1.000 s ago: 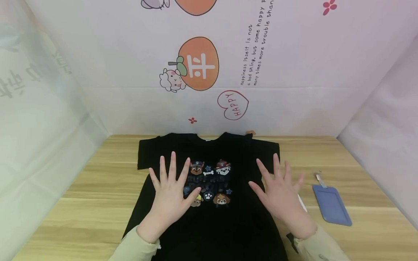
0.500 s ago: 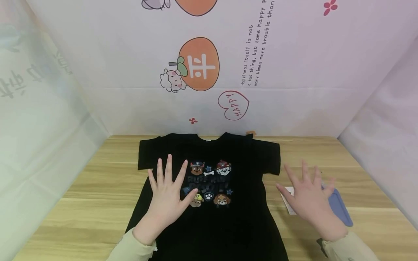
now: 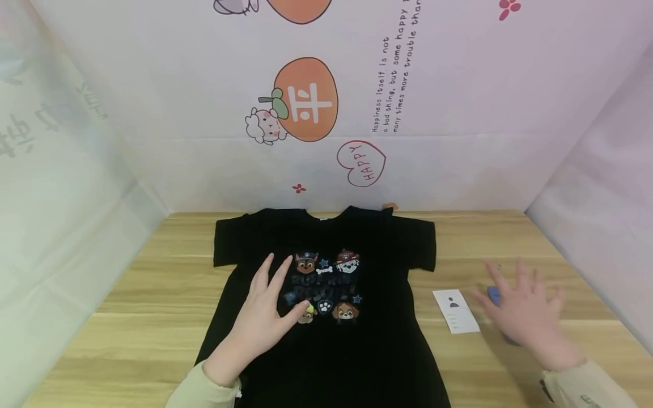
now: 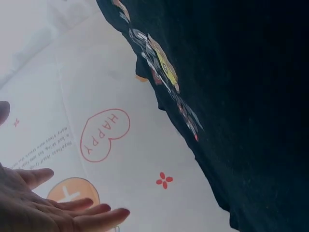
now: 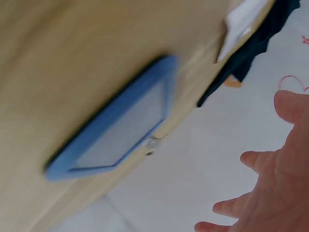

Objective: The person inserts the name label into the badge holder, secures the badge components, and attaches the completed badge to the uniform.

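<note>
The black T-shirt (image 3: 331,357) lies spread face up on the wooden table (image 3: 127,317), its neck at the table's far edge and its lower end running out of the head view. To the left of the shirt, a broad stretch of wood reaches to a pale side sheet (image 3: 81,181); to its right, the wood runs on to another sheet (image 3: 602,238). The left hand (image 3: 260,323) hangs over the left half of the shirt, beside the cartoon print (image 3: 326,289), palm down, fingers extended and thumb spread away, its grip wide and holding nothing. The right hand (image 3: 530,317) is raised to the right of the shirt, slightly blurred, with fingers fanned wide and nothing held. Below it, well right of the shirt, lies a blue badge holder (image 5: 116,118) with a metal clip (image 5: 153,143) at its far end; the wrist view shows the hand apart from it, though from the head most of it is hidden. A white card (image 3: 456,311) lies between shirt and holder, near the shirt's right side. Just behind the shirt rises a printed back sheet (image 3: 459,90), closing off the far side.
</note>
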The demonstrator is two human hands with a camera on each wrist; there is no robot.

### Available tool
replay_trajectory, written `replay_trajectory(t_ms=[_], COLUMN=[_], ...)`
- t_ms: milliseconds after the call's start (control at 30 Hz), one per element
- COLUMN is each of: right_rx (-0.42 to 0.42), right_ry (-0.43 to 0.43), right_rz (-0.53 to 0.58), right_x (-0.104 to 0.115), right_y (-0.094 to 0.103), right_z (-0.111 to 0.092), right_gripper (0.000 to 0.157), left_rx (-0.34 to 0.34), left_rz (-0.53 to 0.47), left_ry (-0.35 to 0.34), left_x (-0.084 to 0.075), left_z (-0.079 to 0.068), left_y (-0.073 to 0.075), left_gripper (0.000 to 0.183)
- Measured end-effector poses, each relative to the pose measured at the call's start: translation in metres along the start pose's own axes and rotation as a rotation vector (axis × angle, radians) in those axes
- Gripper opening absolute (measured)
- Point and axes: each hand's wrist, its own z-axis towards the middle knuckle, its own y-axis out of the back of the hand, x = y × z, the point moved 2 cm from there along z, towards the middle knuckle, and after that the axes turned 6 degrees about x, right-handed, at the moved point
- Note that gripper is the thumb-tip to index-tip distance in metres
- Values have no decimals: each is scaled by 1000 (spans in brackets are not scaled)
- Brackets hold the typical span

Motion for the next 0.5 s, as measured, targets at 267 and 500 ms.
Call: replay_trajectory(t_ms=[267, 500], right_rx=[77, 228], right_ry=[13, 28], right_rz=[-54, -19], right_x=[-26, -48], right_y=[-8, -11], right_z=[4, 13], right_gripper=[83, 91], left_rx=[107, 147], left_rz=[-161, -251], left_ry=[71, 101], left_x=[-2, 0], left_z=[-1, -1], left_y=[-2, -4], left_gripper=[76, 72])
